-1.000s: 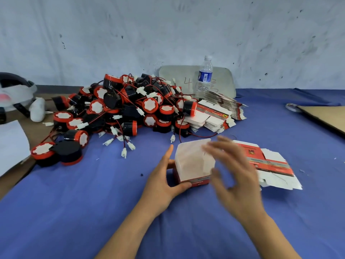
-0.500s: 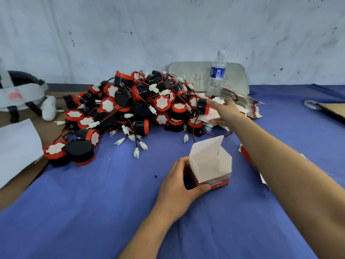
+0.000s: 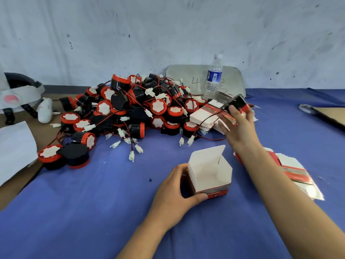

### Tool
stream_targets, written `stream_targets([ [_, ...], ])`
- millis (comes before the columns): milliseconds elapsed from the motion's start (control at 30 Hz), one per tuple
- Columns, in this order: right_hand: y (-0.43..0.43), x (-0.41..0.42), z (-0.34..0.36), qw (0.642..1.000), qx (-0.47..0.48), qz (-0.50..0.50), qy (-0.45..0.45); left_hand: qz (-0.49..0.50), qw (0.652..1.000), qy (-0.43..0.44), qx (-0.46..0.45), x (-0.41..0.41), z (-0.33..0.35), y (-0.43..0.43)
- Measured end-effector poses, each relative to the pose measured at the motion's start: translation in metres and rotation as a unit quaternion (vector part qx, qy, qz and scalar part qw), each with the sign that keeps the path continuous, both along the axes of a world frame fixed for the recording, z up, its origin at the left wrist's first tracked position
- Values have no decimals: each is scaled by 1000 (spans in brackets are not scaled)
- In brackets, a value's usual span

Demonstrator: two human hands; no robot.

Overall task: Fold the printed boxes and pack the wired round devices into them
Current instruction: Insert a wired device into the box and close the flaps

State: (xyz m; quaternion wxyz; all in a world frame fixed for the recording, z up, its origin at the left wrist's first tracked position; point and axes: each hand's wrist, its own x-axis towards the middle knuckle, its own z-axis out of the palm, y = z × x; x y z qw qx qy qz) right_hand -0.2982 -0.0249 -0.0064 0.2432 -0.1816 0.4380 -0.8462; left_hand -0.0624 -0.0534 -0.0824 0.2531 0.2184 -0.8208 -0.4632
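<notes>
left hand (image 3: 174, 195) grip clasping open box (image 3: 210, 174), right hand (image 3: 239, 126) grip pinching round device (image 3: 237, 103)

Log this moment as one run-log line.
left hand: steadying open box | right hand: lifting round device off pile | box: folded, empty | next: insert device

We see a pale grey wall (image 3: 168, 30) behind, with little dark marks and scuffs on it. A blue cloth (image 3: 74, 212) covers most of the counter. On the left the cloth ends and we see the brown counter (image 3: 11, 191) bare. The light is soft and even.
</notes>
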Motion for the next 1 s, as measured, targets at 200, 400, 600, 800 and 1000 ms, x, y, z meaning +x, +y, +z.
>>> stream_targets([
  [200,76,39,25,945,-38,-180,271,7,1000,-14,4,-1,3,0],
  [400,100,90,4,739,156,-158,636,11,1000,-14,-6,-1,2,1],
  [600,97,97,-12,601,317,-41,733,5,1000,1,5,-3,3,3],
  [800,97,93,-15,554,427,32,714,12,1000,-2,4,-4,-1,0],
  [1000,95,93,-14,539,444,72,712,20,1000,-3,-13,-4,-4,-1],
])
